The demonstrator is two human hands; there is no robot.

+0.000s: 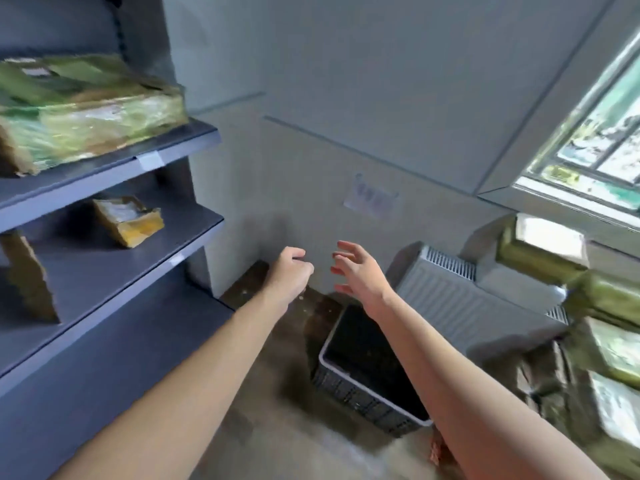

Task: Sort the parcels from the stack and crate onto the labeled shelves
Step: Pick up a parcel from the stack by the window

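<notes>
Both my arms reach forward over the floor, and neither hand holds anything. My left hand [291, 268] has its fingers loosely curled. My right hand [356, 268] has its fingers spread. Below them a dark crate [367, 407] with a pale rim stands on the floor; its inside looks dark and I see no parcel in it. A large taped parcel [86, 109] lies on the upper grey shelf [114, 171]. A small yellowish parcel [130, 220] sits on the middle shelf [104, 271]. A stack of greenish parcels [595, 327] rises at the right.
A brown parcel [29, 278] leans at the left of the middle shelf. A white radiator [460, 299] hangs on the wall behind the crate. A paper label [370, 197] is stuck on the wall. A window [595, 126] is at upper right.
</notes>
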